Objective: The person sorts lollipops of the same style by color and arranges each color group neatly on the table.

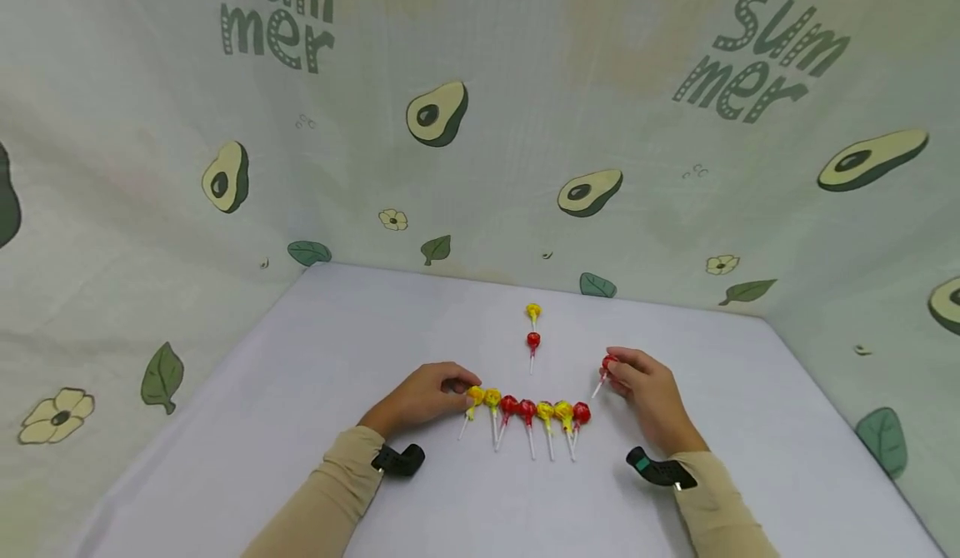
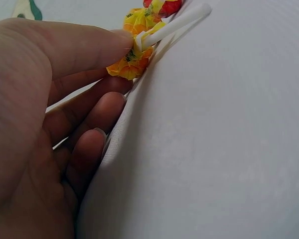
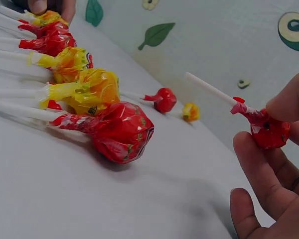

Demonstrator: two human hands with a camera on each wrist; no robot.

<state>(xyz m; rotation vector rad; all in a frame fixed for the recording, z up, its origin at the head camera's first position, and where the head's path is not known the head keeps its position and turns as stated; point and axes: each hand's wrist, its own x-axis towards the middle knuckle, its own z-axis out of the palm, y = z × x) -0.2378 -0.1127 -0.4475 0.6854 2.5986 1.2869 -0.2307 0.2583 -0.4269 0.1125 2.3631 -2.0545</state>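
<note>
Now red-wrapped lollipop with white stick (image 1: 606, 368) being pinched by right hand (image 1: 651, 393), right of lollipop row (image 1: 527, 412) on white table (image 1: 300, 425). Leftmost yellow-wrapped lollipop (image 1: 475, 396) being pinched by left hand (image 1: 420, 396).

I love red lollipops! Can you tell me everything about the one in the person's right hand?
The red lollipop has a round head in shiny, crinkly red wrapper, twisted where it meets a thin white stick. The right hand pinches the head between thumb and fingers, lifted off the white table, stick slanting away. It sits apart, right of the row of lollipops.
</note>
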